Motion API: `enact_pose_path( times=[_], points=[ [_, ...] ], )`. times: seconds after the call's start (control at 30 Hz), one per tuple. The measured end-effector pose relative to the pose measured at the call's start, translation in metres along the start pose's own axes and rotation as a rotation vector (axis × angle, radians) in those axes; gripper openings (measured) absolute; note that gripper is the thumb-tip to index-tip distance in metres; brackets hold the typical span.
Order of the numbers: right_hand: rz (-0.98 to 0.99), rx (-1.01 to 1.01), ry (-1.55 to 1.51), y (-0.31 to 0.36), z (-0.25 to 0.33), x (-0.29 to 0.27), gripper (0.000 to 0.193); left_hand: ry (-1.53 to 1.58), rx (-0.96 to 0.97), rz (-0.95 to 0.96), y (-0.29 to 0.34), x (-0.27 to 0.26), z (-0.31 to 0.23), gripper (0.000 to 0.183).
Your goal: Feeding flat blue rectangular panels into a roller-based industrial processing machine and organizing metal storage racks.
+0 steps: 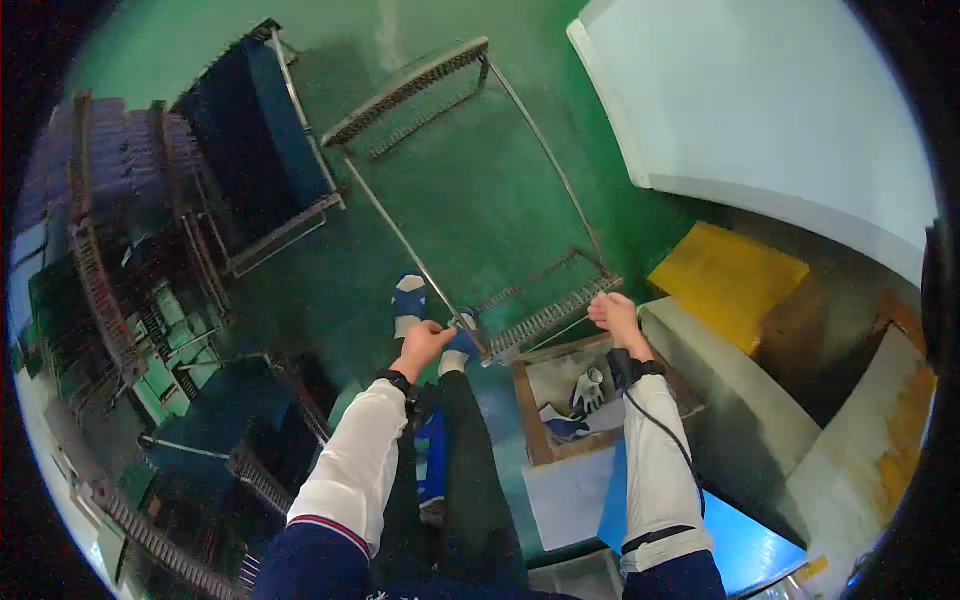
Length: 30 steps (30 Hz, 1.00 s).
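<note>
In front of me is an empty metal rack [545, 318], an open frame of thin rods with comb-like slotted bars at its near and far ends. My left hand [425, 345] is closed, with its fingertips pinched at the rod by the rack's near left corner. At the near right corner my right hand [615, 315] is curled closed against the end of the slotted bar. Whether the rack rests on the floor or is lifted, I cannot tell. A dark strap and a cable run along my right forearm.
A wooden-framed box [525, 410] with work gloves [588, 392] sits below my right hand. Beyond are a yellow block [730, 280] and a large white panel [760, 100]. Left stand a rack with dark blue sheets [255, 130] and several slotted racks [95, 270]. The floor [450, 190] is green.
</note>
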State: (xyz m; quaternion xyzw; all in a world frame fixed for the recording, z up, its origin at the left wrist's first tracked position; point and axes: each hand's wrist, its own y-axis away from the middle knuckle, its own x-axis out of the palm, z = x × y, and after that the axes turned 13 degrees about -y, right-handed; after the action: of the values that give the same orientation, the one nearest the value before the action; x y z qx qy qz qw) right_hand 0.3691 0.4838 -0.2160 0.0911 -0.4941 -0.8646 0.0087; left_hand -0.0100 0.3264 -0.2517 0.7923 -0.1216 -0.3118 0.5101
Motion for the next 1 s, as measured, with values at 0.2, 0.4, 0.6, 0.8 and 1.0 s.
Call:
enact_pose_path(
  times=[0.2, 0.4, 0.6, 0.8, 1.0],
  points=[
    [-0.135, 0.001, -0.182, -0.081, 0.008, 0.011, 0.035, 0.314, -0.181, 0.058, -0.070, 0.071, 0.043, 0.048],
    [-0.195, 0.119, -0.344, -0.142, 0.027, 0.016, 0.053, 0.814, -0.374, 0.209, -0.071, 0.081, 0.031, 0.036],
    [-0.243, 0.266, -0.472, -0.170, 0.035, 0.029, 0.049, 1.044, -0.619, 0.182, -0.067, 0.091, 0.017, 0.039],
    [-0.406, 0.396, -0.713, -0.181, 0.040, 0.040, 0.044, 1.404, -0.693, 0.290, -0.081, 0.135, 0.047, 0.041],
    [-0.453, 0.497, -0.769, -0.179, 0.052, 0.044, 0.039, 1.002, -0.641, 0.440, -0.082, 0.091, 0.041, 0.039]
  ],
)
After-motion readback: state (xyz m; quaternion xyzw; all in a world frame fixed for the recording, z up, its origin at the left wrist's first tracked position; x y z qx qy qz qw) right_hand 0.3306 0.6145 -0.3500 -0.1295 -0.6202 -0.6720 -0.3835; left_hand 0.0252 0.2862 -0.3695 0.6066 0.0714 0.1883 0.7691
